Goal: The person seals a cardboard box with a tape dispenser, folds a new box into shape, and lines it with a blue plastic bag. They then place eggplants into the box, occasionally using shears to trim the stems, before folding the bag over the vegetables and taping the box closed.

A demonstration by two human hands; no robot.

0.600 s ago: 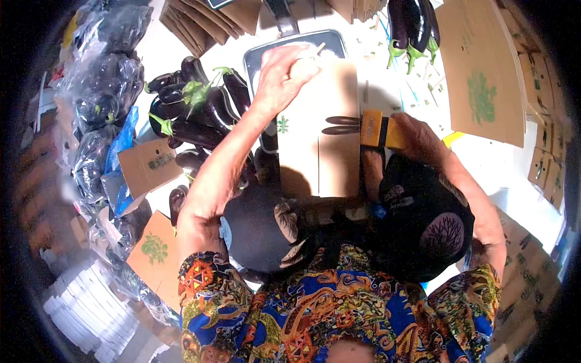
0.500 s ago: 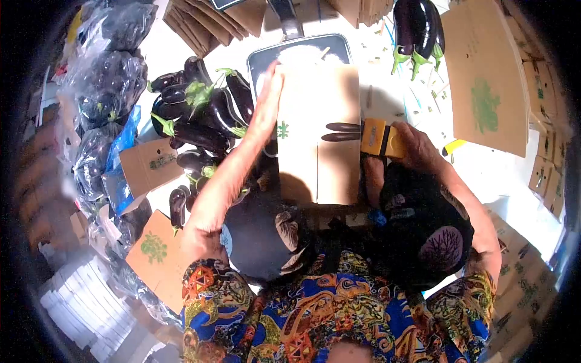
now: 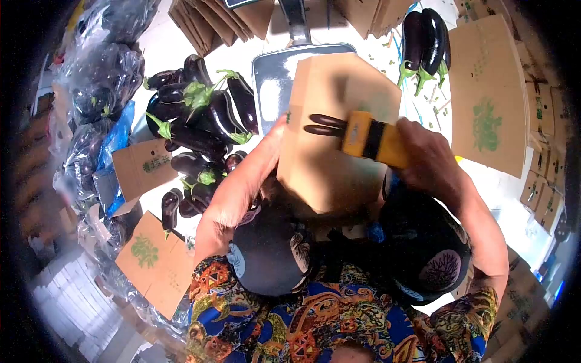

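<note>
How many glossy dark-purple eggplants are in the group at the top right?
3: left eggplant, middle eggplant and right eggplant, mostly hidden behind the middle one. Others may lie unseen.

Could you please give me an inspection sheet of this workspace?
Surface: white table, strongly lit.
Job's things: tilted carton before a grey tray; dark eggplants piled to the left.
Clutter: small scraps scattered at right.
Hands: right hand grips a yellow-and-black tool over the carton; left hand is at its left side, fingers hidden.
Cables: no clear cable; a thin blue strand beyond the carton, kind unclear.
Surroundings: clear plastic bags at left, printed cardboard at right.
</note>
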